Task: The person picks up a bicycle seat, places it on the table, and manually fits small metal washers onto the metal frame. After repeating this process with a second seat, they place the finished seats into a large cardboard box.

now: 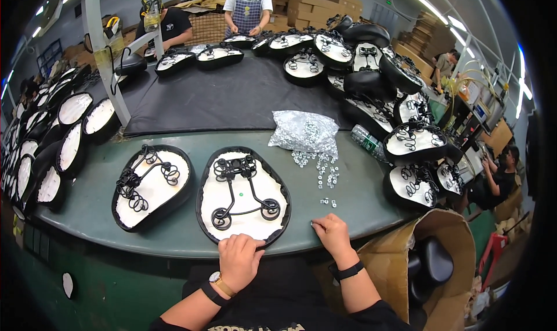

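A black bicycle saddle (274,189) lies upside down before me, its white underside facing up with a black wire spring frame and clamp on it. My left hand (239,256) is closed over its near rim. To the right of it, just above the table's front edge, my right hand (333,235) is closed in a pinch. A tiny silvery piece, seemingly a nut, shows at its fingertips. Loose metal nuts (328,177) lie beyond that hand, spilling from a clear plastic bag (304,130). Another upturned saddle (154,191) with a spring frame rests at the left.
Saddles are piled at the right (415,142) and the left (72,139). A plastic bottle (368,142) lies by the right pile. An open cardboard box (383,258) with black saddles stands right of me. A metal post (104,58) rises at the left. Co-workers (248,11) are across the table.
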Demonstrator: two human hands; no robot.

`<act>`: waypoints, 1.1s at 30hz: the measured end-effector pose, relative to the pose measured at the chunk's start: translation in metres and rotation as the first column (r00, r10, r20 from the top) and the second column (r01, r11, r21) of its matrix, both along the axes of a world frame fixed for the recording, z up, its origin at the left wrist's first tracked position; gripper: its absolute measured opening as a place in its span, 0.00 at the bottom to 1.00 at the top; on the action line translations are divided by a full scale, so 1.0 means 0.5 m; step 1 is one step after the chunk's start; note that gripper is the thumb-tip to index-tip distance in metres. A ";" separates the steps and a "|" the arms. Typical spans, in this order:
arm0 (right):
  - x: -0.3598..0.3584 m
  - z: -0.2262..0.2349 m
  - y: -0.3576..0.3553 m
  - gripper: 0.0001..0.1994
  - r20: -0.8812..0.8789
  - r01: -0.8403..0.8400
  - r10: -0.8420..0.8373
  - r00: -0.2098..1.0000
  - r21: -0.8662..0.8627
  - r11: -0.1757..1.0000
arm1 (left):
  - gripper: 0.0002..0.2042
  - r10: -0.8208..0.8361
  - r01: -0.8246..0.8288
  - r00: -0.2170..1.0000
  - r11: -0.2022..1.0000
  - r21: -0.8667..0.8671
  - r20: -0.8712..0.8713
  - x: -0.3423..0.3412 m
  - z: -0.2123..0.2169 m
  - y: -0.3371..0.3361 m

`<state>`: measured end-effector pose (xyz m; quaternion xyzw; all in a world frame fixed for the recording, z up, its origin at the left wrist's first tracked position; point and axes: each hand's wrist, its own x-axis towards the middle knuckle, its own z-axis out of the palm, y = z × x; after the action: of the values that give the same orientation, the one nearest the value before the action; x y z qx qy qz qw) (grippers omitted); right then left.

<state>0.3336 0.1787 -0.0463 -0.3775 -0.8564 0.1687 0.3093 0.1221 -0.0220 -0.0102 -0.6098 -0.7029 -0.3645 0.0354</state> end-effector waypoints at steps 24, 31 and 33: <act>-0.196 0.054 -0.021 0.11 -0.269 -0.322 0.280 0.922 -0.129 0.938 | 0.36 -0.152 0.145 0.986 0.984 -0.104 -0.067 -0.066 0.044 0.059; -0.231 0.064 -0.023 0.12 -0.254 -0.373 0.319 0.913 -0.204 0.905 | 0.35 -0.264 0.258 0.964 0.957 -0.132 -0.032 -0.124 0.052 0.041; -0.226 0.058 -0.021 0.12 -0.220 -0.361 0.320 0.921 -0.181 0.915 | 0.35 -0.253 0.247 0.967 0.956 -0.158 -0.021 -0.118 0.054 0.039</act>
<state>0.2208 0.1682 -0.0173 -0.2361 -0.8528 0.3475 0.3102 0.0630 -0.0026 0.0171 -0.7020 -0.6453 -0.2981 -0.0438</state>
